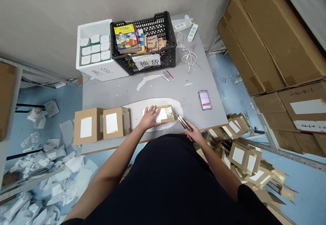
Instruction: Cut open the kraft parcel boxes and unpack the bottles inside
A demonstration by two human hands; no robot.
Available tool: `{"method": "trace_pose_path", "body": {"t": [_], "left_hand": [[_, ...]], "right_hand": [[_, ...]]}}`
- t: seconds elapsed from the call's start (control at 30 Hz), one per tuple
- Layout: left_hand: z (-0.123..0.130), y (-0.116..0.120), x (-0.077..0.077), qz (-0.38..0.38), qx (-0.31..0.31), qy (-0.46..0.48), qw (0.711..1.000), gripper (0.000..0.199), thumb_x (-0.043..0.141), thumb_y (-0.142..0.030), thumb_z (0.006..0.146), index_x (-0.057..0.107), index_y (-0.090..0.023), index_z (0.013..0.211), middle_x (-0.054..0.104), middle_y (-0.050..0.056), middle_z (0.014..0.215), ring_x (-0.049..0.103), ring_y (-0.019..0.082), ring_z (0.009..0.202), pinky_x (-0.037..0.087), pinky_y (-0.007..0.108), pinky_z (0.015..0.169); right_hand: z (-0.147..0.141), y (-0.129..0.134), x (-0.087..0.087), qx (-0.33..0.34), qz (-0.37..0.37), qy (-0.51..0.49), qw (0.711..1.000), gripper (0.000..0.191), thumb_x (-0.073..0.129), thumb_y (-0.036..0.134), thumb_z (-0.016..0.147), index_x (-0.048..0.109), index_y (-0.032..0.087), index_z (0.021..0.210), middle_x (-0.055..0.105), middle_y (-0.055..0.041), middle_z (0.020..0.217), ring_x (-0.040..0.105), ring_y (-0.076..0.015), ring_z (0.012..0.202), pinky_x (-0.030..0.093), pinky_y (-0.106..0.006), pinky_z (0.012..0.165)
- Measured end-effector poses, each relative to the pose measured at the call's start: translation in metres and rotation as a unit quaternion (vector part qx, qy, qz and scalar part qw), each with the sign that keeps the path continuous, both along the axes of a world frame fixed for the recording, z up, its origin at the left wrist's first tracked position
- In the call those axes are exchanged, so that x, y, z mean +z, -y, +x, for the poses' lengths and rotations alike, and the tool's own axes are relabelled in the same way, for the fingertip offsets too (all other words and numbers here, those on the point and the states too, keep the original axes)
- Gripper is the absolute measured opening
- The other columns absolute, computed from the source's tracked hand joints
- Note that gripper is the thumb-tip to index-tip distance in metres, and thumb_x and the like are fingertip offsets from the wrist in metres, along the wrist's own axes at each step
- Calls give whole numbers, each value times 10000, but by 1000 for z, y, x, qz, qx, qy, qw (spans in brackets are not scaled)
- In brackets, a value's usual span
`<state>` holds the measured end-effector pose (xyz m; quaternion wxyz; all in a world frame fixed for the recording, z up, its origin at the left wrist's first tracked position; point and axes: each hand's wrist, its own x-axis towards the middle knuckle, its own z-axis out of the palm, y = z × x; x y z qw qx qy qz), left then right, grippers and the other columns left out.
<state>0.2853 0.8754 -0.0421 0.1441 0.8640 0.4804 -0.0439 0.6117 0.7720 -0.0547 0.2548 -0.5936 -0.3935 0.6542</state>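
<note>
A small cardboard box [170, 113] with a white label and tape lies flat on a white patch of the table. My left hand [150, 117] rests on its left part, palm down with the fingers stretched out. Just right of the box, my right hand [195, 133] is closed around a box cutter [185, 123], whose front end points up and left toward the box without touching it. Two labelled cardboard boxes [112, 123] stand side by side at the table's left front.
At the back of the table [114, 92] are a white foam box [102, 72] of small packets and a black crate [169, 57] of books. A phone [204, 99], cable [189, 58] and power strips [193, 32] lie rightward. Cartons [239, 153] and paper scraps [76, 164] cover the floor.
</note>
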Motion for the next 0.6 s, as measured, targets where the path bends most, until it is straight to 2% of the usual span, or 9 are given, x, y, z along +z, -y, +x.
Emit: {"method": "trace_pose_path", "body": {"t": [0.1, 0.2, 0.27, 0.37, 0.47, 0.53, 0.6], "left_hand": [[1, 10, -1, 21, 2, 12, 1000, 888, 701, -515, 746, 316, -177, 1471, 225, 192, 1564, 169, 358, 1454, 127, 563, 1163], [3, 26, 0, 43, 0, 30, 999, 719, 638, -416, 828, 354, -180, 1445, 247, 184, 1557, 183, 340, 1453, 175, 551, 1157], [3, 39, 2, 55, 9, 38, 998, 564, 556, -343, 887, 403, -195, 1409, 311, 170, 1529, 234, 324, 1436, 221, 544, 1143], [1, 55, 5, 62, 37, 43, 996, 419, 447, -249, 933, 467, -215, 1350, 455, 144, 1421, 357, 296, 1358, 299, 511, 1105], [-5, 66, 8, 55, 65, 41, 996, 405, 402, -199, 938, 478, -221, 1335, 540, 131, 1292, 450, 275, 1246, 374, 467, 1038], [-8, 69, 10, 47, 70, 42, 996, 417, 396, -181, 932, 468, -221, 1340, 551, 129, 1250, 468, 269, 1207, 396, 449, 1009], [-9, 69, 12, 43, 65, 43, 996, 432, 400, -160, 920, 458, -216, 1345, 538, 130, 1252, 460, 266, 1210, 391, 441, 1015]], "right_hand": [[13, -12, -20, -91, 72, 56, 992, 674, 609, 409, 789, 457, 216, 1417, 693, -62, 1009, 646, -189, 776, 548, -313, 670], [17, -37, -44, -135, 135, 130, 973, 635, 591, 428, 787, 512, 179, 1366, 603, -108, 1289, 590, -256, 1102, 480, -402, 944], [14, -56, -59, -132, 150, 181, 963, 637, 552, 430, 808, 485, 158, 1380, 551, -126, 1360, 529, -262, 1207, 417, -419, 1024], [5, -80, -72, -107, 141, 245, 953, 624, 472, 405, 848, 429, 120, 1401, 540, -151, 1362, 515, -248, 1223, 399, -418, 1035], [-1, -89, -72, -76, 113, 298, 945, 590, 439, 363, 860, 431, 96, 1386, 569, -184, 1297, 523, -273, 1194, 394, -451, 1022], [-4, -90, -65, -60, 98, 363, 925, 574, 440, 344, 859, 447, 94, 1376, 531, -222, 1312, 480, -320, 1231, 357, -510, 1032], [-12, -91, -51, -33, 118, 423, 898, 568, 421, 327, 876, 431, 95, 1394, 470, -247, 1351, 421, -349, 1278, 329, -541, 1039]]}}
